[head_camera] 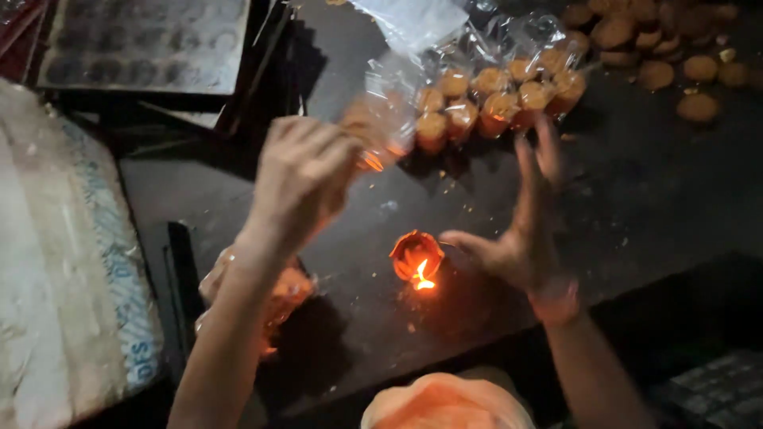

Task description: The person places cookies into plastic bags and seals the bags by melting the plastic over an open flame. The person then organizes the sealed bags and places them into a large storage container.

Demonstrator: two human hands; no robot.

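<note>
While a small clay lamp [416, 256] burns at the middle of the dark table [652, 199], both bare hands are raised above it. The left hand [300, 179], at ten o'clock from the flame, is curled shut on the near end of a clear plastic bag [477, 87] filled with round golden-brown biscuits; the bag stretches away from that grasp toward one o'clock. The right hand [520, 218], at three o'clock from the lamp, is open with fingers spread and pointing up, grasping nothing; its fingertips reach close under the far part of the bag, though contact cannot be told because of blur. Loose biscuits [668, 48] lie heaped at two o'clock, well apart from the hands. A second filled bag [282, 294] rests at eight o'clock, partly under the left forearm. A dark moulded baking tray [143, 44] sits at eleven o'clock, and a pale woven sack [63, 262] lies at nine o'clock.
</note>
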